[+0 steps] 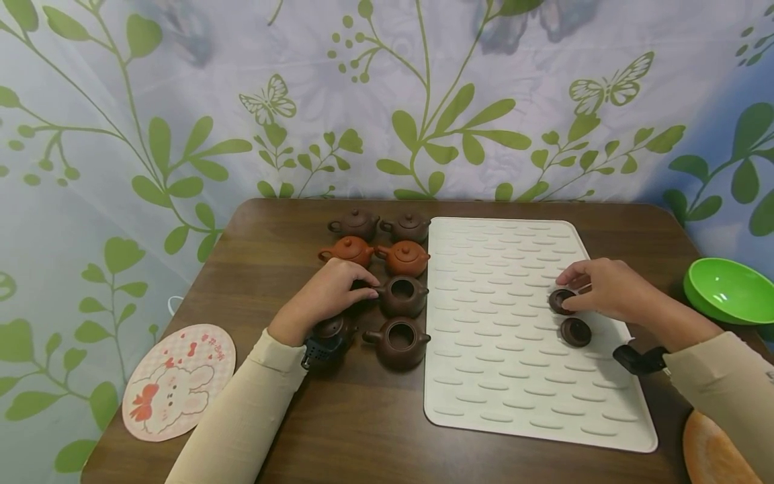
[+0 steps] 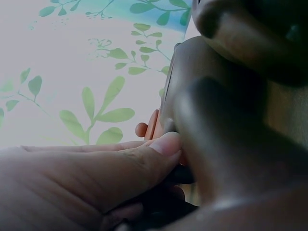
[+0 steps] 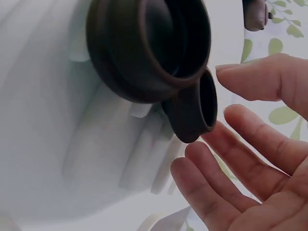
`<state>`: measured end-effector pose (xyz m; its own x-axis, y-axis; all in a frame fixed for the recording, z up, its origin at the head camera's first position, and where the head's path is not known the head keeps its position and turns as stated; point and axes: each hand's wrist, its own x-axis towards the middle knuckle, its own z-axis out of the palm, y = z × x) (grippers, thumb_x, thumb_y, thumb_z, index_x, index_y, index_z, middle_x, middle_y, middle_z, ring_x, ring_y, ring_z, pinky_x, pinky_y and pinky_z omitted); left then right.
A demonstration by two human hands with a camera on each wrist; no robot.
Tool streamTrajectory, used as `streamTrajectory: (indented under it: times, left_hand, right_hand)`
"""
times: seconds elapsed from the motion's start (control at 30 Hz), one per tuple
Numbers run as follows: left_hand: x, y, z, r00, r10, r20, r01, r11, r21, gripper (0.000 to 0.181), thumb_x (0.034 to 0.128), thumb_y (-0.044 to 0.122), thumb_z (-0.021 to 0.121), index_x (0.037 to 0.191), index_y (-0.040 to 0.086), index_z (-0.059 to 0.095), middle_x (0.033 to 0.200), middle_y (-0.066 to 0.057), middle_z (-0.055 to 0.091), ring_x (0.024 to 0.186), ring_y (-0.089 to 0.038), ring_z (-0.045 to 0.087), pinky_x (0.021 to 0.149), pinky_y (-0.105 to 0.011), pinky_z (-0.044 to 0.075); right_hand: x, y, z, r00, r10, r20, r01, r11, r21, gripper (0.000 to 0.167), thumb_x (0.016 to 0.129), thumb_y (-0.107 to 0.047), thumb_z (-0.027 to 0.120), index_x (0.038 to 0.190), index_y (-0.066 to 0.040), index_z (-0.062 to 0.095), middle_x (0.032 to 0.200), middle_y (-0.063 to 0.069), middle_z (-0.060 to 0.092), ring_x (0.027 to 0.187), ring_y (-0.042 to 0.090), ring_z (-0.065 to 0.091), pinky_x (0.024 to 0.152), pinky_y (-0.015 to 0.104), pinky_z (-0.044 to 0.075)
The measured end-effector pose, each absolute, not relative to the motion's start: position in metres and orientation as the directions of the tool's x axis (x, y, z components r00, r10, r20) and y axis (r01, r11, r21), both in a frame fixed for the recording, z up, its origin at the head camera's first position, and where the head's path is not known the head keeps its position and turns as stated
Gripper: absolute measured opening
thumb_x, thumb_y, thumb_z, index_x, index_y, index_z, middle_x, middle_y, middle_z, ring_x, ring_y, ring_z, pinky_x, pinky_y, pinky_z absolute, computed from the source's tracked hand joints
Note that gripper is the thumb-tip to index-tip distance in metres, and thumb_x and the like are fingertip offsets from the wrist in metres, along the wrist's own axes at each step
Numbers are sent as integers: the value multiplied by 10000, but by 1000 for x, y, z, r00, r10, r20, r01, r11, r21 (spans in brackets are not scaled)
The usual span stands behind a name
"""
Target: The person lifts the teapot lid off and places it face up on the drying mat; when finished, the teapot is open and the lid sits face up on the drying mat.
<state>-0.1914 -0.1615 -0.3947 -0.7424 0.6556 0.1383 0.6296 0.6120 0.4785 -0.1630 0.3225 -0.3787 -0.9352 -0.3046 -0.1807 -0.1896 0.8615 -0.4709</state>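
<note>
My left hand pinches the handle of a dark brown lidless teapot, whose round opening faces up. In the left wrist view, the thumb presses at the handle, partly hidden behind a nearer brown spout or handle. Below it stands a second lidless brown teapot. My right hand hovers over the white mat, its thumb and fingers spread loosely about a small dark lid. Another lid lies just nearer, hollow side up. In the right wrist view, gaps show between fingers and lid.
Two lidded orange teapots and two lidded dark teapots stand behind. Another dark teapot is partly under the left wrist. A green bowl sits at right, a round orange item below it, a rabbit-patterned mat at left.
</note>
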Motion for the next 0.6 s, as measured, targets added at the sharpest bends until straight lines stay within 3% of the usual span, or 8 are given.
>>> streamTrajectory:
  times: [0.6]
  left_hand:
    - [-186,-163,-385,-718,680,150,672,620,406,226,968,192,809,1156,66,810,1108,-30,760,1038,-206,710,922,-394,562]
  right_hand:
    - [-178,291,-358,-936,-338,-95,-264,856,-445,392,929,-165,826,1238,48,713,1205,251,697,1105,452,660,896,606,526]
